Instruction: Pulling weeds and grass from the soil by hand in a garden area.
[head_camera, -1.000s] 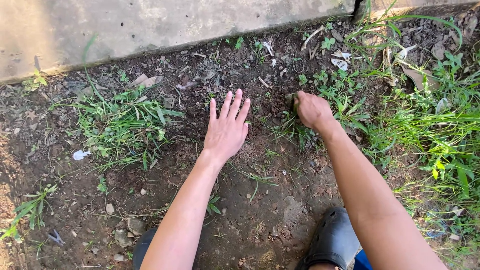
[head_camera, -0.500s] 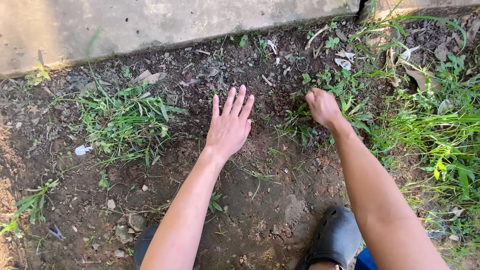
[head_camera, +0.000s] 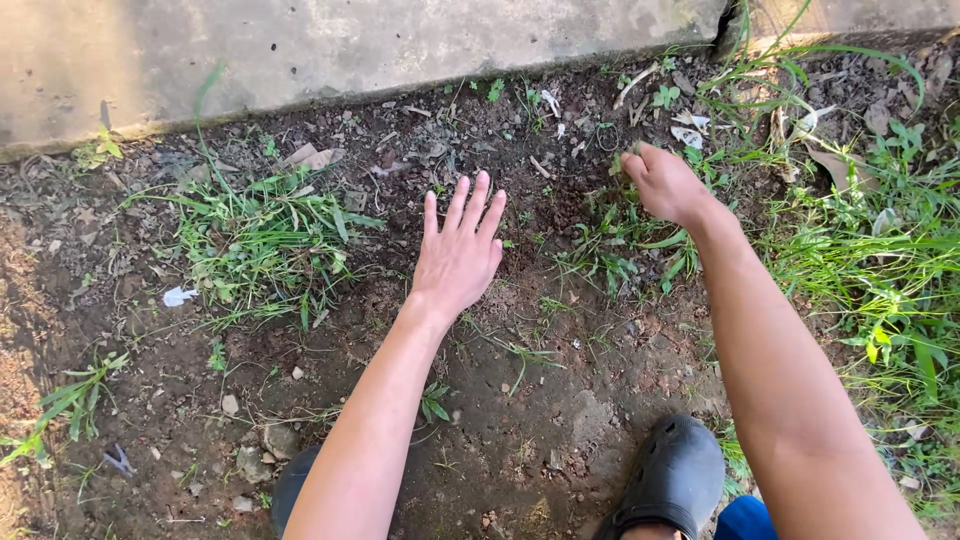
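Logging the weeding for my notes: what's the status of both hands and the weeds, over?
Left hand open, flat above bare soil. Right hand closed, apparently gripping grass blades. Grass clump to the left untouched. Nothing blocking.

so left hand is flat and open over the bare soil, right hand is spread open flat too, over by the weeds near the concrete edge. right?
Not quite. In the head view the right hand is not spread flat: its fingers are curled into a closed fist among the weeds. What it grips, if anything, cannot be told. The rest holds: the left hand is open, fingers spread over the bare soil, and the concrete edge runs beyond both hands.
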